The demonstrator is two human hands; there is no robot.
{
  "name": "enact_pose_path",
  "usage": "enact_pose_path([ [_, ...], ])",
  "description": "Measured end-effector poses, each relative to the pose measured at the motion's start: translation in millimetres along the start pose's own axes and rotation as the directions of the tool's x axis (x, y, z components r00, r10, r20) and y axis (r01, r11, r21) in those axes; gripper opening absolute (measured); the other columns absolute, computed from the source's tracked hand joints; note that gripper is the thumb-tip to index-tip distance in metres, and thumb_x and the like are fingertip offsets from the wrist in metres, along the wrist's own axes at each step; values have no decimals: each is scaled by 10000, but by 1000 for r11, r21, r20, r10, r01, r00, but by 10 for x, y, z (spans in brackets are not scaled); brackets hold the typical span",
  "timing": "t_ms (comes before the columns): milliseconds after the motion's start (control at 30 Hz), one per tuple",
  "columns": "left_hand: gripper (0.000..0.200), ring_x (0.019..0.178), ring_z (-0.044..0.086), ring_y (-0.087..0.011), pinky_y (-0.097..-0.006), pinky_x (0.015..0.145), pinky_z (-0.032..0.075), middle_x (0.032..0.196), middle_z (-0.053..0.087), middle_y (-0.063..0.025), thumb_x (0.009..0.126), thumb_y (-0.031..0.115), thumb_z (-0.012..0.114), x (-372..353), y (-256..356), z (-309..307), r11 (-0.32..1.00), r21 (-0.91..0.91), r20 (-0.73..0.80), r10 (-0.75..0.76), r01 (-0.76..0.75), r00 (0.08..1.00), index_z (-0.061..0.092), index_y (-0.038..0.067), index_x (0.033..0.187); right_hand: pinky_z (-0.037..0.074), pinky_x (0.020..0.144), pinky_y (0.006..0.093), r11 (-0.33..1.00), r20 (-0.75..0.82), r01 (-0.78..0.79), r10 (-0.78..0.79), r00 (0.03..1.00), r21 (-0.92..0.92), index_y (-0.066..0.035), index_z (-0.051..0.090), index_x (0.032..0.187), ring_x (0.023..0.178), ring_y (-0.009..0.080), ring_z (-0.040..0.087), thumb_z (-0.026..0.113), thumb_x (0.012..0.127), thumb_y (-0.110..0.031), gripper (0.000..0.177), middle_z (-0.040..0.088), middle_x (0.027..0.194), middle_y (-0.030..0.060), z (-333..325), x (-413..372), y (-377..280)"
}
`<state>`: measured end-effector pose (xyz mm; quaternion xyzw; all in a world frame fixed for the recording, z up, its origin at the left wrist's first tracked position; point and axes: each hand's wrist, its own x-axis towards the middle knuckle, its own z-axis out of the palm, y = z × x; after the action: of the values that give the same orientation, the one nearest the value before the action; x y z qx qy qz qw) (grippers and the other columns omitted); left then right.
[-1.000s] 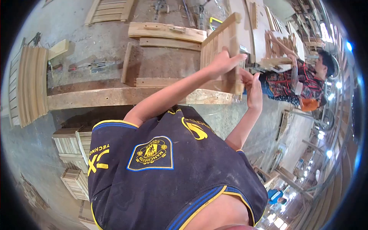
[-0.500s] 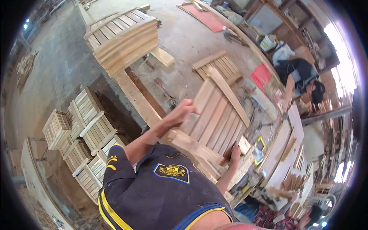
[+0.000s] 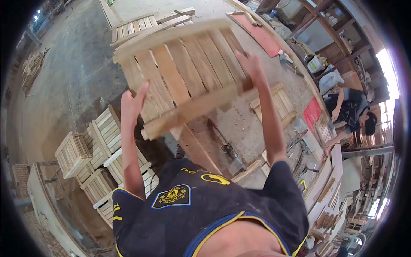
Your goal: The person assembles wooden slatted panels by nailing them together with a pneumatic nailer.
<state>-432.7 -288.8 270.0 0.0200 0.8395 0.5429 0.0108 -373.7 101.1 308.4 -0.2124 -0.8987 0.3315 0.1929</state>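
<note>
A slatted wooden panel (image 3: 173,73) is out in front of me, tilted and slightly blurred, over the place where the panel stack stands. My left hand (image 3: 133,103) grips its left edge, thumb on top and the other fingers partly hidden. At the opposite edge, my right hand (image 3: 251,68) has hold of the panel, with fingers lying over the last slat. Behind the panel, another slatted top (image 3: 135,26) shows; the rest of the stack is mostly hidden. A wooden beam (image 3: 197,150) runs from below the panel toward my body.
Several slatted panels (image 3: 102,150) are piled on the floor at left. Another slatted panel (image 3: 274,107) lies to the right, near a long tool (image 3: 227,147) on the surface. A co-worker (image 3: 353,109) bends over boards at far right. A red sheet (image 3: 257,34) lies farther back.
The slatted panel has moved from the bench at my right, up and left to the stack. My left hand, earlier raised beside it, now holds its left edge; my right hand has travelled with it.
</note>
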Motion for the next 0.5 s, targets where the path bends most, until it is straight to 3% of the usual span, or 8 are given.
enact_pose_path([
  [133, 717, 722, 599, -248, -374, 680, 466, 771, 625, -207, 726, 598, 676, 928, -143, -67, 999, 16, -64, -33, 34, 997, 606, -113, 783, 480, 785, 387, 997, 146, 33, -23, 989, -67, 17, 654, 1018, 888, 307, 645, 572, 810, -504, 567, 666, 943, 220, 586, 1302, -273],
  [200, 804, 717, 601, -286, -383, 681, 466, 774, 612, -264, 714, 680, 624, 1257, -173, -63, 980, 185, -37, -72, 77, 997, 585, -121, 767, 467, 864, 381, 977, 216, 76, -33, 976, -198, 24, 596, 1161, 998, 300, 620, 562, 814, -544, 666, 648, 1071, 195, 737, 1674, -416],
  [233, 803, 761, 612, -339, -405, 729, 469, 808, 614, -267, 753, 690, 570, 1370, -160, -42, 959, 260, -3, -119, 116, 993, 574, -113, 775, 467, 864, 381, 977, 220, 73, -27, 975, -200, 24, 596, 1161, 998, 300, 620, 562, 814, -544, 666, 648, 1071, 195, 798, 1767, -444],
  [267, 803, 761, 612, -339, -405, 729, 469, 808, 614, -267, 753, 690, 570, 1410, -189, -27, 957, 267, 5, -124, 118, 992, 574, -113, 775, 455, 893, 388, 931, 301, 101, 10, 954, -351, 1, 593, 1182, 1029, 303, 606, 550, 813, -565, 677, 641, 1104, 179, 858, 1828, -445],
  [333, 773, 813, 616, -374, -429, 804, 464, 798, 628, -226, 791, 666, 543, 1415, -201, -7, 846, 527, 102, -160, 83, 982, 593, -101, 875, 442, 921, 394, 863, 367, 122, 78, 927, -491, -21, 590, 1203, 1060, 306, 593, 538, 811, -587, 690, 633, 1137, 163, 993, 1924, -235],
  [400, 712, 998, 577, -379, -436, 909, 425, 970, 618, -208, 818, 611, 551, 1026, -110, 1, 912, 409, 187, -113, 28, 976, 571, -58, 1061, 421, 957, 393, 877, 255, 46, 89, 963, -478, -54, 597, 1208, 1105, 291, 567, 508, 808, -627, 704, 619, 1174, 143, 1157, 1881, 186],
  [467, 729, 1135, 498, -354, -413, 957, 390, 1151, 532, -205, 787, 538, 647, 616, -309, 102, 874, 365, 161, 280, -321, 946, 490, -34, 1209, 414, 959, 353, 884, 209, -20, 132, 969, -467, -66, 606, 1204, 1119, 242, 557, 541, 834, -552, 614, 619, 1180, 130, 1080, 1695, 265],
  [500, 729, 1135, 498, -354, -413, 957, 390, 1151, 532, -205, 787, 538, 647, 475, -327, 185, 866, 367, 205, 280, -339, 938, 490, -34, 1209, 422, 937, 336, 984, 167, -66, 94, 982, -166, -55, 610, 1197, 1091, 209, 562, 564, 845, -493, 564, 629, 1160, 104, 1112, 1644, 372],
])
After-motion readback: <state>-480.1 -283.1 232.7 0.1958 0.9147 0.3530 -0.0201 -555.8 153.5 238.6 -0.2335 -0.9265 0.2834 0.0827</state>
